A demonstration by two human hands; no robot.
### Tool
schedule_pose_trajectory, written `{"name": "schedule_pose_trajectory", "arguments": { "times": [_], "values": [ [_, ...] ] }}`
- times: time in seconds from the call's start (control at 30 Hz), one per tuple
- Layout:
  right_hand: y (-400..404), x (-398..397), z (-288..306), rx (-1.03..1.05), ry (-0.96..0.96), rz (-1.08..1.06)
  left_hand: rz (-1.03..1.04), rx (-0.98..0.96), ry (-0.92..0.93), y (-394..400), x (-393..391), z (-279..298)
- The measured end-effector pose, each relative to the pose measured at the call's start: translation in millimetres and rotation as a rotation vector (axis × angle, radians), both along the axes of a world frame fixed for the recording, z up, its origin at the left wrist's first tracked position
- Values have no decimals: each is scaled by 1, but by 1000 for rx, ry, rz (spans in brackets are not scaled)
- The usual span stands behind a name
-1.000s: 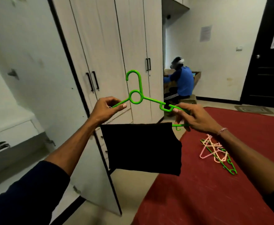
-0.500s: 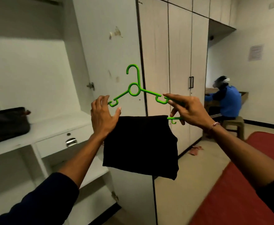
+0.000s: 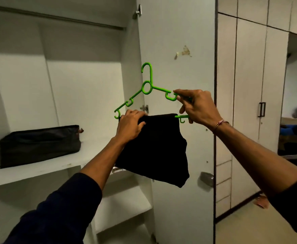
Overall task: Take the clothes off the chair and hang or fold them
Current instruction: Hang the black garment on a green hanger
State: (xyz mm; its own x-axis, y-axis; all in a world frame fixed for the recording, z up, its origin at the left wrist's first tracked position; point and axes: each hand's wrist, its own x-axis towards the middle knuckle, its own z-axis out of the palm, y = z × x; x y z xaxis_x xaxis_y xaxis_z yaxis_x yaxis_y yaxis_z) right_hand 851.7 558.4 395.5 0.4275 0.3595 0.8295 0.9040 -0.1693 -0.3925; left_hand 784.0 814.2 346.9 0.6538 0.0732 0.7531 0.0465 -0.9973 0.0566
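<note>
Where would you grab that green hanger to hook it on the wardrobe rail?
Probably the hanger by its neck, just under the hook, reached from the right. The black cloth fills the bottom bar, and the rail sits above, so the hook's curve must stay free.

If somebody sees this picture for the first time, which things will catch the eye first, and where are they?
The bright green hanger stands out at the centre, with a black garment folded over its lower bar. The right hand pinches the hanger's right end, and the left hand grips the cloth at the bar. Behind, on the open wardrobe's shelf, lies a dark bag.
</note>
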Motion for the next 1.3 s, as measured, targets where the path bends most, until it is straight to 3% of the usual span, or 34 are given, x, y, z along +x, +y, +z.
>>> {"name": "schedule_pose_trajectory", "arguments": {
  "times": [0.3, 0.87, 1.3],
  "values": [
    [110, 66, 67, 24, -121, -87, 92, -151, -79, 90, 64, 52],
    [292, 196, 116, 48, -205, -264, 241, 95, -26, 233, 172, 125],
    [433, 288, 196, 133, -272, -357, 246, 162, -104, 366, 268, 221]
  ]
}}
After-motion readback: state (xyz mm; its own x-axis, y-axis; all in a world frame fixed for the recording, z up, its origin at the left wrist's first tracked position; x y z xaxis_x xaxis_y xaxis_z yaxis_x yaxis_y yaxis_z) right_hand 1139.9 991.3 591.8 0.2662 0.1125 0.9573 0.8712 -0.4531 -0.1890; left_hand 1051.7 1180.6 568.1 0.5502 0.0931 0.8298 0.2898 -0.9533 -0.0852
